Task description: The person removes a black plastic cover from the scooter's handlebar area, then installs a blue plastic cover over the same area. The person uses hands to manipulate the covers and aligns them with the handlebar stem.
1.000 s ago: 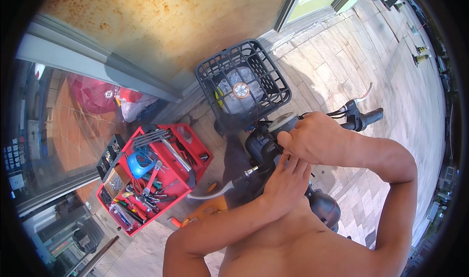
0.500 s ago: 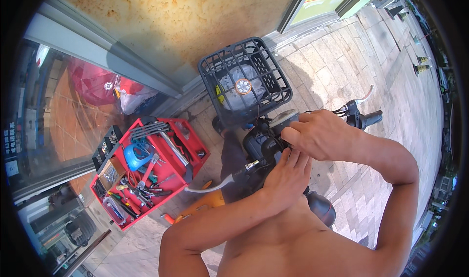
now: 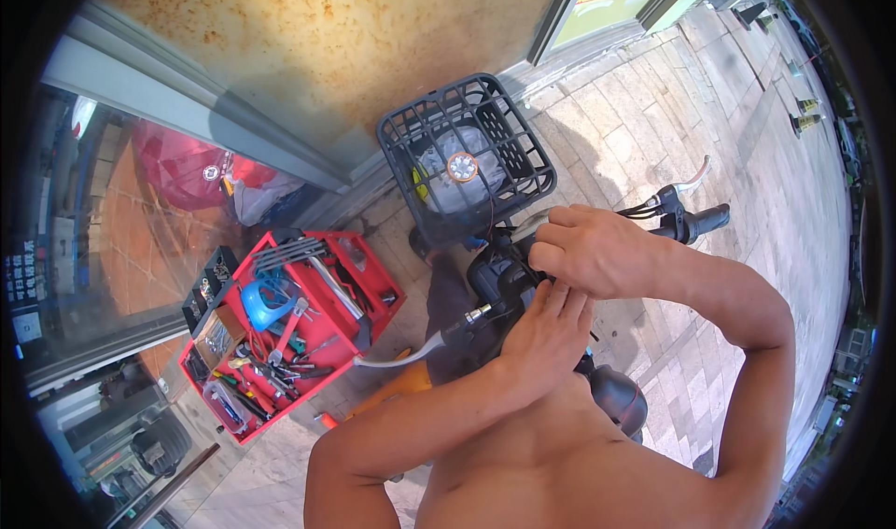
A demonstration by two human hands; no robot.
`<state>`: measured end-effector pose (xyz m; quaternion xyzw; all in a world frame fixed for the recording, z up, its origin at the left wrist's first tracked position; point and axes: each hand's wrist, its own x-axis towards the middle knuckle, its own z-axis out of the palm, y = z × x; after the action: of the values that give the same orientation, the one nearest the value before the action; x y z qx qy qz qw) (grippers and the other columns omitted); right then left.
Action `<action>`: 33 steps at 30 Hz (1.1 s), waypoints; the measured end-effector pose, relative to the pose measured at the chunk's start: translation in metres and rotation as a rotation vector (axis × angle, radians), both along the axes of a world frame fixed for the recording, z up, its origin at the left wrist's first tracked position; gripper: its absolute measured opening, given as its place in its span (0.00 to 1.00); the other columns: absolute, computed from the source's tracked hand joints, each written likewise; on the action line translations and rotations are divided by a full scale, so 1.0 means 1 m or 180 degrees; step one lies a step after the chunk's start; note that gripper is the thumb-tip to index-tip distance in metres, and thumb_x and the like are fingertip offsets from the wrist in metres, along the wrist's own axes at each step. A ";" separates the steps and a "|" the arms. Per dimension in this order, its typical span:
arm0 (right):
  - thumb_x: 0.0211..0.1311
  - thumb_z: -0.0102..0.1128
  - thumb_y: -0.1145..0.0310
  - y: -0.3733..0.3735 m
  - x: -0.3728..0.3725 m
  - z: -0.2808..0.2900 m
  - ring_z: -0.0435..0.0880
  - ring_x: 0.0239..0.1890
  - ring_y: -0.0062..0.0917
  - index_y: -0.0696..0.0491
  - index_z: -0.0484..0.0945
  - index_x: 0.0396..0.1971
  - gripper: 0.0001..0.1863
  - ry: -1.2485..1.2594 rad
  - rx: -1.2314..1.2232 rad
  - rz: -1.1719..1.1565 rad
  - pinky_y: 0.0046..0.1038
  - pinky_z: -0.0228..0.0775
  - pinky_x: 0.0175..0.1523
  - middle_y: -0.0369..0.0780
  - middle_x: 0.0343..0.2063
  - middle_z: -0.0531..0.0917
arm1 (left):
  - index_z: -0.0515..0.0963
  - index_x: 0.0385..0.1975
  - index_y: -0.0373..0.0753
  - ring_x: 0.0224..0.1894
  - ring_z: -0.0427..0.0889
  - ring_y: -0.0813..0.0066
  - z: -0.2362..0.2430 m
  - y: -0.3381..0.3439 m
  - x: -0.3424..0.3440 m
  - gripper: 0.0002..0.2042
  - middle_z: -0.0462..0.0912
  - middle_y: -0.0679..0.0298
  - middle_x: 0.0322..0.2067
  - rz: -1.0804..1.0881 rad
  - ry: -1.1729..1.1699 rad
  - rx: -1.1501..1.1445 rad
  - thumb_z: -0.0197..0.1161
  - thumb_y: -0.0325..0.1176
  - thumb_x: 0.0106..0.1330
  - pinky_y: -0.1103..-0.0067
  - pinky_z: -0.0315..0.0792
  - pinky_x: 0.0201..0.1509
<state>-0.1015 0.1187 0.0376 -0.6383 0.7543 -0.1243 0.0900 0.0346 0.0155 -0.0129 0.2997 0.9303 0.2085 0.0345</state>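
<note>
Both of my hands meet at the middle of a bike's black handlebar (image 3: 674,230). My right hand (image 3: 597,253) is closed, its fingers curled down beside a rounded grey-black display unit (image 3: 528,226); what they grip is hidden beneath the palm. Just below it lies my left hand (image 3: 549,331), with straight fingers pressed together and their tips tucked under the right hand. Whatever those tips hold cannot be made out. A silver brake lever (image 3: 403,353) sticks out on the left, another brake lever (image 3: 693,176) on the right, beside the black grip (image 3: 709,221).
Ahead, a black plastic basket (image 3: 385,135) contains a clear bag and a round orange-rimmed piece. To the left, a red toolbox (image 3: 322,378) full of hand tools stands on the paving by a glass door. A rust-stained panel (image 3: 373,25) rises behind the basket.
My right hand has shifted slightly up and left, covering more of the display unit. My left hand stays almost where it was. The view has moved a little.
</note>
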 end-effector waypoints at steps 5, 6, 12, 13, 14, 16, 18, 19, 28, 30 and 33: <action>0.43 0.62 0.66 -0.002 -0.001 0.002 0.76 0.31 0.31 0.53 0.65 0.23 0.13 0.0137 0.0201 0.0142 0.30 0.71 0.33 0.38 0.22 0.73 | 0.68 0.54 0.24 0.62 0.60 0.49 -0.001 0.000 0.000 0.26 0.65 0.45 0.55 0.0012 0.0021 -0.0033 0.55 0.33 0.56 0.65 0.60 0.64; 0.46 0.61 0.65 -0.003 0.000 0.005 0.77 0.32 0.31 0.54 0.66 0.23 0.12 0.0135 0.0498 0.0075 0.29 0.72 0.33 0.38 0.23 0.75 | 0.68 0.54 0.24 0.62 0.60 0.49 -0.003 0.000 0.000 0.26 0.66 0.45 0.55 0.0022 0.0033 0.0002 0.55 0.33 0.56 0.65 0.60 0.64; 0.53 0.61 0.57 -0.005 -0.001 0.013 0.80 0.25 0.30 0.53 0.69 0.23 0.16 0.0350 0.0544 -0.0075 0.30 0.74 0.28 0.37 0.18 0.77 | 0.67 0.54 0.21 0.60 0.62 0.48 -0.006 0.000 0.001 0.28 0.65 0.43 0.54 -0.0014 -0.0027 0.0086 0.56 0.34 0.55 0.64 0.58 0.65; 0.53 0.61 0.56 -0.003 -0.001 0.009 0.80 0.24 0.29 0.53 0.69 0.22 0.16 0.0381 0.0412 -0.0021 0.30 0.73 0.28 0.36 0.18 0.76 | 0.67 0.54 0.21 0.60 0.62 0.48 -0.005 -0.001 0.001 0.28 0.65 0.43 0.54 0.0006 0.0030 0.0076 0.56 0.34 0.55 0.64 0.58 0.65; 0.52 0.62 0.55 -0.001 -0.001 0.007 0.80 0.23 0.29 0.53 0.69 0.22 0.17 0.0414 0.0290 0.0014 0.30 0.73 0.27 0.36 0.17 0.76 | 0.67 0.53 0.21 0.60 0.62 0.48 -0.004 0.000 0.001 0.28 0.65 0.43 0.54 0.0006 0.0090 0.0075 0.56 0.34 0.55 0.64 0.59 0.65; 0.53 0.62 0.56 -0.001 0.001 0.013 0.80 0.23 0.29 0.53 0.69 0.22 0.17 0.0497 0.0714 -0.0081 0.30 0.73 0.27 0.36 0.16 0.76 | 0.67 0.53 0.20 0.60 0.62 0.48 -0.003 0.000 0.000 0.28 0.65 0.43 0.54 -0.0009 0.0149 0.0025 0.56 0.33 0.55 0.65 0.59 0.65; 0.53 0.61 0.56 0.000 0.003 0.015 0.79 0.23 0.29 0.53 0.69 0.22 0.16 0.0571 0.0862 -0.0174 0.30 0.73 0.26 0.35 0.14 0.75 | 0.67 0.53 0.20 0.60 0.62 0.48 -0.002 0.000 -0.001 0.28 0.65 0.42 0.55 -0.0025 0.0156 -0.0081 0.56 0.33 0.55 0.65 0.59 0.65; 0.53 0.61 0.56 0.002 0.004 0.015 0.79 0.22 0.29 0.52 0.69 0.22 0.16 0.0600 0.0801 -0.0226 0.29 0.72 0.26 0.35 0.13 0.75 | 0.67 0.54 0.20 0.60 0.61 0.47 -0.003 0.000 0.000 0.28 0.65 0.42 0.55 -0.0017 0.0149 -0.0050 0.56 0.33 0.55 0.65 0.58 0.66; 0.58 0.59 0.56 0.002 0.009 0.019 0.81 0.28 0.29 0.54 0.70 0.25 0.16 0.0557 0.0867 -0.0393 0.28 0.74 0.28 0.38 0.20 0.77 | 0.66 0.54 0.21 0.61 0.60 0.46 -0.007 0.002 0.000 0.30 0.65 0.42 0.54 -0.0018 0.0235 -0.0086 0.59 0.35 0.53 0.65 0.58 0.66; 0.58 0.59 0.56 0.005 0.007 0.014 0.81 0.29 0.30 0.54 0.70 0.25 0.16 0.0573 0.0608 -0.0352 0.29 0.74 0.29 0.39 0.21 0.78 | 0.66 0.54 0.21 0.61 0.61 0.46 -0.006 0.003 0.001 0.30 0.66 0.42 0.54 0.0005 0.0134 -0.0034 0.59 0.35 0.52 0.66 0.58 0.66; 0.57 0.60 0.57 0.005 0.007 0.011 0.81 0.29 0.30 0.55 0.71 0.25 0.16 0.0583 0.0811 -0.0326 0.30 0.73 0.28 0.39 0.20 0.77 | 0.66 0.54 0.21 0.61 0.61 0.47 -0.005 0.002 0.000 0.30 0.66 0.42 0.53 -0.0016 0.0071 0.0013 0.59 0.35 0.53 0.66 0.59 0.65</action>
<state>-0.0948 0.1233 0.0488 -0.5912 0.8005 0.0267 0.0946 0.0344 0.0179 -0.0184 0.3045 0.9294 0.2070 0.0240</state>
